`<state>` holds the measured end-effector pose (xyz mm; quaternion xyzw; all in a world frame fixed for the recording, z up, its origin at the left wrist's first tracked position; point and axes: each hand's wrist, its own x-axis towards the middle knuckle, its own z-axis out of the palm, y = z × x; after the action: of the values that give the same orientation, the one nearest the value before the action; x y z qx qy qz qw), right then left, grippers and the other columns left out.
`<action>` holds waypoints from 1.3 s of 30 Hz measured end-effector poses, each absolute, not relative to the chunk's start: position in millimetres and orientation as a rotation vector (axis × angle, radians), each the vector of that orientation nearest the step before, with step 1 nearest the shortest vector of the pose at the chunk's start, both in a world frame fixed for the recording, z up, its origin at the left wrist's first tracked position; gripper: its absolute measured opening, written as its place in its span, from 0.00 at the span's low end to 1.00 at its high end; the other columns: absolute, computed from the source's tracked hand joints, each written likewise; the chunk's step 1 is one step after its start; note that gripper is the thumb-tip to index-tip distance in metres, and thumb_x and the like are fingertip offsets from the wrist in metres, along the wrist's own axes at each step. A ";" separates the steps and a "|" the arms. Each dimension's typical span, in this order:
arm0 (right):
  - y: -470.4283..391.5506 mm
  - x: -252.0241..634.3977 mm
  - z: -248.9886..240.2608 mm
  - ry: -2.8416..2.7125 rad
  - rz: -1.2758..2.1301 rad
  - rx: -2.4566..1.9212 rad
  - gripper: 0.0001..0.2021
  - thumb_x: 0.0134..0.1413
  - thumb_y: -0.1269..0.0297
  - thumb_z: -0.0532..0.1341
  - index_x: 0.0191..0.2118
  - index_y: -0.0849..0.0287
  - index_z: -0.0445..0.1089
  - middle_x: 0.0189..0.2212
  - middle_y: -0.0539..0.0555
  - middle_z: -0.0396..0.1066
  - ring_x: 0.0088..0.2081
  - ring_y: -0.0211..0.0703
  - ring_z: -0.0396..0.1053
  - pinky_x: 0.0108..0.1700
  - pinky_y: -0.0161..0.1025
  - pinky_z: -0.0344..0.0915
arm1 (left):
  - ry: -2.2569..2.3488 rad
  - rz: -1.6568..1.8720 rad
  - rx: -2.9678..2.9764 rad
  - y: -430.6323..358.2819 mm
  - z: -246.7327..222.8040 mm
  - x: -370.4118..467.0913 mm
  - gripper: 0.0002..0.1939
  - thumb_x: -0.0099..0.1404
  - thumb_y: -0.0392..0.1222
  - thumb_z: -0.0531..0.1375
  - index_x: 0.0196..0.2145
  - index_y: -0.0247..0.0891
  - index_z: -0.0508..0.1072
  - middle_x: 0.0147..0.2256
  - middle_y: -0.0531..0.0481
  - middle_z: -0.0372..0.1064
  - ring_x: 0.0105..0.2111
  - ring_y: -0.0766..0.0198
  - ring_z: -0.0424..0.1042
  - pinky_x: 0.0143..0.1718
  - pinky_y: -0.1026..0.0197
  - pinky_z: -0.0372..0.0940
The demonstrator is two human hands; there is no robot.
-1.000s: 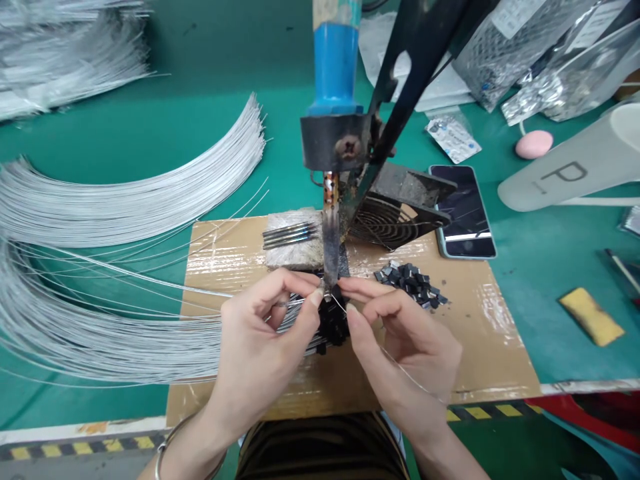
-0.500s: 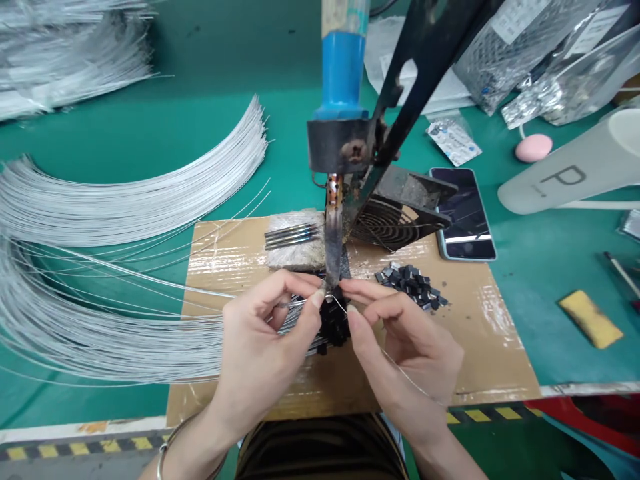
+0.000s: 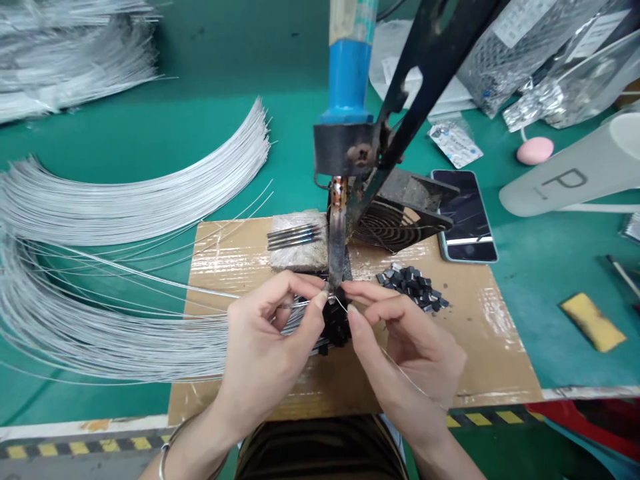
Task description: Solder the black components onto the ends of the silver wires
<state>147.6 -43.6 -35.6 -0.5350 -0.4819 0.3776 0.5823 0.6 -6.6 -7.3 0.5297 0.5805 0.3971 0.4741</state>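
Observation:
My left hand [image 3: 275, 340] pinches a thin grey wire, its end beside the tip of the soldering iron [image 3: 338, 247]. Thumb and forefinger of my right hand [image 3: 413, 347] close around a thin strand of solder wire [image 3: 406, 377], which trails back across the palm. The solder's front end reaches a small metal piece just under the iron tip; my fingertips partly hide that piece. Below and between the hands lies a cluster of black connectors [image 3: 336, 325] on wire ends. A loose pile of small black connectors [image 3: 413, 287] sits beyond my right hand.
Bundles of grey wires [image 3: 135, 210] curve across the left. The iron hangs from a black stand arm [image 3: 425, 87] above a fan [image 3: 400, 213]. Cardboard [image 3: 490, 347] covers the work spot. A phone [image 3: 465, 220], a white cup [image 3: 565, 170] and a yellow sponge [image 3: 593, 322] are at right.
The whole view has shifted slightly, so everything appears a little further right. Both hands keep the same grip at the iron tip.

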 end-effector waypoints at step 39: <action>-43.6 146.3 -38.5 -1.200 0.779 -1.245 0.11 0.58 0.81 0.68 0.36 0.56 0.74 0.47 0.52 0.83 0.50 0.42 0.82 0.55 0.38 0.76 | 1.411 0.980 1.331 -7.0 -6.3 1.3 0.07 0.67 0.33 0.66 0.31 0.40 0.78 0.34 0.54 0.80 0.36 0.69 0.77 0.36 0.72 0.69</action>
<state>146.3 -43.6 -38.5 -0.5333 -0.5139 0.3338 0.5831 1.3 -7.0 -6.3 0.5421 0.5748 0.3990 0.4654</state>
